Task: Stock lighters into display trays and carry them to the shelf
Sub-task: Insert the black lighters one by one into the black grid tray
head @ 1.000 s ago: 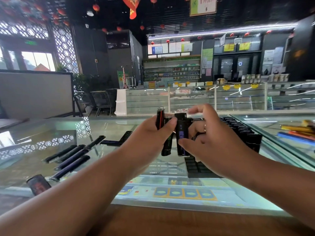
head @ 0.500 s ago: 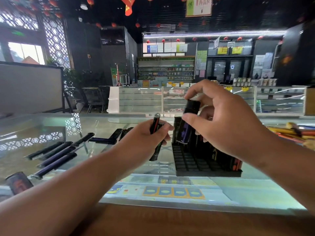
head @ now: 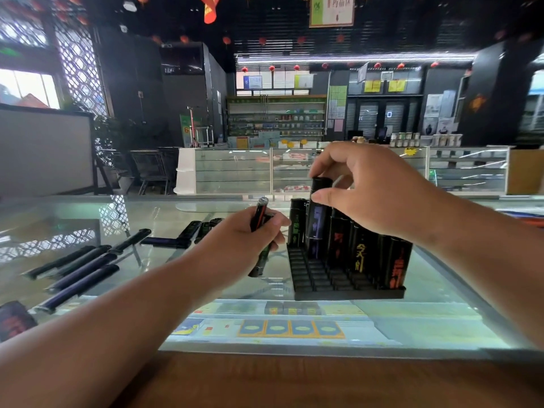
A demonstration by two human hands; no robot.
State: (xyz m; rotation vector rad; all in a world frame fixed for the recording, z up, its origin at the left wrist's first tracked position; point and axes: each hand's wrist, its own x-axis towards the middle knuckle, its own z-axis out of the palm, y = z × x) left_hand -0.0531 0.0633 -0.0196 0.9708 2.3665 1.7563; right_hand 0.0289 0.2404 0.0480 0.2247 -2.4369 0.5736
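lowered and straightened since half a second ago, the purple lighter (head: 316, 222) now stands nearly upright at the display tray (head: 323, 287), where before it hung tilted over it.

nearest is the wooden edge (head: 294, 381) of the glass bench (head: 153, 213), with flat cartons (head: 291, 328) lying under the glass. the left hand (head: 244, 245) is left of the tray, its fingers curled round the spare lighters (head: 260, 219); one capped end pokes up above the thumb and another end sticks out below the palm. the tray sits on the glass, its front rows of slots bare and its right side and back filled with standing lighters (head: 394, 266), black with orange, yellow and red marks.

the right hand (head: 376, 195) comes from the right above the tray. its fingers (head: 321, 198) pinch the purple lighter near its cap, thumb on the near face and forefinger arched over the top; the lighter's base is down among the slots, just beside a green-marked lighter (head: 295, 225) on its left. whether it is fully seated i cannot tell.

further left, loose lighters (head: 79, 269) lie flat on the glass. beyond stand a glass showcase (head: 235, 169) and far shelves (head: 276, 119).
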